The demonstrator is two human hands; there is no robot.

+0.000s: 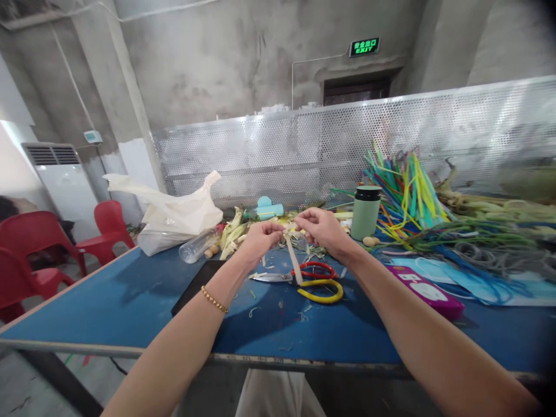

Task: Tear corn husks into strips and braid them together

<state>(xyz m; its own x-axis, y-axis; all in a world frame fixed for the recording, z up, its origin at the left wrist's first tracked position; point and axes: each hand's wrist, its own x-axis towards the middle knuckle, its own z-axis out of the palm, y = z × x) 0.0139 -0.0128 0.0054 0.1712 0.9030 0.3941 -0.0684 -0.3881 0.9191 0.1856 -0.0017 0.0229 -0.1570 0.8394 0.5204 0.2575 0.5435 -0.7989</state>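
Note:
Over the middle of the table, my left hand [264, 236] is closed, pinching one end of a pale strip that looks like corn husk [293, 255]. My right hand [320, 227], close beside it, pinches the same piece between thumb and fingers. The strip's free end hangs down over the scissors [321, 291], which lie on the table with one yellow and one red handle and their blades pointing left. Small pale scraps are scattered around them. More pale green husks [233, 231] lie behind my left hand.
On the blue table [143, 315] are a white plastic bag [178, 211], a clear bottle [200, 246], a dark flat tablet-like thing [197, 284], a green canister [366, 214], a purple box [428, 291] and colourful bundled stems [412, 194]. A perforated metal panel [269, 153] stands behind.

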